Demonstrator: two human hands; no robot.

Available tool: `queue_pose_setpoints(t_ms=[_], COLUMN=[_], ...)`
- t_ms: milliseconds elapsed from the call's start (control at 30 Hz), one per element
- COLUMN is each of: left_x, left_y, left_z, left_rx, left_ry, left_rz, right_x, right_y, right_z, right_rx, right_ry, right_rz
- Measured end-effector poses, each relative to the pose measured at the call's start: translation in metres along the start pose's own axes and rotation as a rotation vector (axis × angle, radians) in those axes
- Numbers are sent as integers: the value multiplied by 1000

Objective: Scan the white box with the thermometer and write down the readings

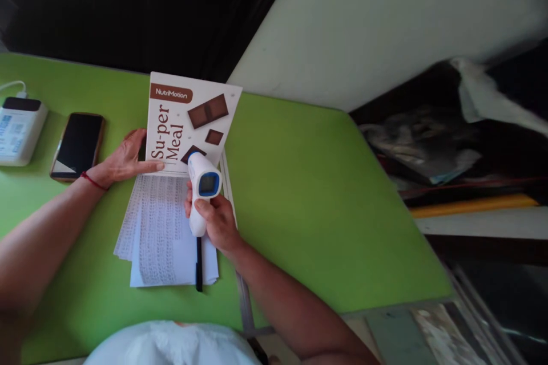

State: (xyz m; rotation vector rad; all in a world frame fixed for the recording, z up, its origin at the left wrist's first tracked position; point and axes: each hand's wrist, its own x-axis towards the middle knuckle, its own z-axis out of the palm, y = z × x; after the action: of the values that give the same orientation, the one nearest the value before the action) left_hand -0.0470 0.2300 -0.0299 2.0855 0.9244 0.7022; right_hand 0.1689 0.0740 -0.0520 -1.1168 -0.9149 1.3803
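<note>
In the head view, the person's left hand [128,159] grips a white box [190,122] by its lower left corner, the thumb laid over the printed front and the other fingers partly hidden at the left edge. The box is above the top end of some written papers [157,228] on the green table [317,199], its front facing the person; whether its bottom edge rests on anything, I cannot tell. The right hand [218,219] is closed around the handle of a white thermometer [199,191], whose nose overlaps the lower right part of the box; whether the two touch is not clear. As far as this moment goes, the box is picked out and held face-on, and the thermometer is already in hand and brought up to it. Its small screen [209,184] faces the person, but any reading on it is too small to make out, so a finished measurement cannot be confirmed. Neither thing is set down yet. A black pen [199,268] lies on the papers, unheld, and a phone [79,145] and a white power bank [21,140] lie untouched to the left.
</note>
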Motion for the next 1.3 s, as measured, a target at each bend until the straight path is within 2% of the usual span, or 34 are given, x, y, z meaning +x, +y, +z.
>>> queue_pose_setpoints(t_ms=[1300], left_x=[2], left_y=[3], left_z=[-2], left_rx=[-49], left_ry=[-24], left_rz=[-2], right_x=[3], right_y=[-4], right_z=[-3], right_rx=[-123], right_ry=[10], right_rz=[-28])
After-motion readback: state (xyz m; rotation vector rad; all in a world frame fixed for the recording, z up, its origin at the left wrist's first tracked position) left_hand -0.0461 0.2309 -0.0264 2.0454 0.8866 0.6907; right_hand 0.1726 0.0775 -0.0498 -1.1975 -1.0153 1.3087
